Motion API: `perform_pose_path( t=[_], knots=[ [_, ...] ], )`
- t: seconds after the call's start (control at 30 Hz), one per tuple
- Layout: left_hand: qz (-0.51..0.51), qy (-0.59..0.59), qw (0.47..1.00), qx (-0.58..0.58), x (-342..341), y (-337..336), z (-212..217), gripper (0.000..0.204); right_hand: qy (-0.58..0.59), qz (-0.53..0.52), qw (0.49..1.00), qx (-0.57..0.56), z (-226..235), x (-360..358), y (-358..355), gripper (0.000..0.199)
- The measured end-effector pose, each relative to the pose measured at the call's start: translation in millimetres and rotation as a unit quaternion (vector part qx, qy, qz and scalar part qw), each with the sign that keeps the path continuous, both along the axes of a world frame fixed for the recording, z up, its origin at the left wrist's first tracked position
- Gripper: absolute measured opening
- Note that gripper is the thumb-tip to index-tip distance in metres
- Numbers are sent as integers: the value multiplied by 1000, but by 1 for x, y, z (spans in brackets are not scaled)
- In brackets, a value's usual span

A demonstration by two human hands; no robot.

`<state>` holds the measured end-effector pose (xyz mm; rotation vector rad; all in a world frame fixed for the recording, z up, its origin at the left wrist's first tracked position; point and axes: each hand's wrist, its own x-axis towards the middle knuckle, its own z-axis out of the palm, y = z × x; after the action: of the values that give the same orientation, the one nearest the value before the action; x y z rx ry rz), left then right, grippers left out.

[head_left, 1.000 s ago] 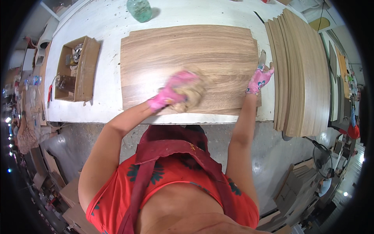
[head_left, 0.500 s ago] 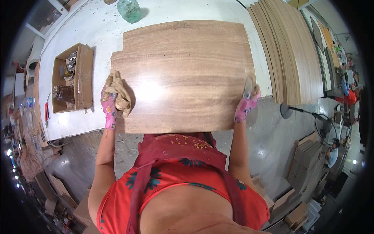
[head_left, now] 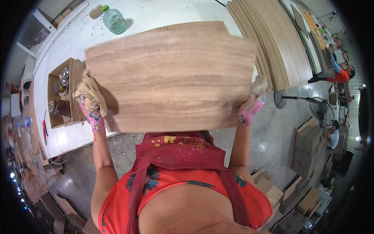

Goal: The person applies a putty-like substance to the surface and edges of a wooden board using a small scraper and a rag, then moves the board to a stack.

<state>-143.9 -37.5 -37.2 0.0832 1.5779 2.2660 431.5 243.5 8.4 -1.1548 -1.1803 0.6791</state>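
Observation:
A wood-grain board [head_left: 167,82] is held between my two hands, raised and blurred by motion. At its left edge my left hand [head_left: 92,111], in a pink flowered glove, is closed on a crumpled tan cloth [head_left: 91,91] and the board's edge. My right hand [head_left: 251,108], gloved alike, grips the right edge. A pale, flat, see-through piece [head_left: 258,85] sticks up from its fingers; its kind is unclear. Behind the raised board, the far edge of another wood-grain board [head_left: 206,26] shows on the white table [head_left: 156,11].
An open cardboard box [head_left: 78,66] with a dark jar stands left of the board, beside a red-handled tool [head_left: 44,130]. A greenish bottle [head_left: 114,22] stands at the back. Stacked boards [head_left: 272,43] lie right. A floor fan [head_left: 321,109] and people [head_left: 342,72] are farther right.
The board has come up off the one beneath and widened in view. Both hands moved apart with it, the left one toward the box. The whole view has shifted slightly.

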Motion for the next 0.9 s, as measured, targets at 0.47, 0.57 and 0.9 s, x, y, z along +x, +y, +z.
perform_pose_path(
  t=[0.47,0.57,0.9],
  knots=[
    [116,551,791,-240,10,39,53,42,361,45,931,30,182,-51,87,67],
    [107,490,800,-330,22,5,38,51,348,65,935,16,163,-27,77,67],
    [12,105,981,-164,109,-101,8,46,452,365,813,-48,31,56,50,72]
  ],
)
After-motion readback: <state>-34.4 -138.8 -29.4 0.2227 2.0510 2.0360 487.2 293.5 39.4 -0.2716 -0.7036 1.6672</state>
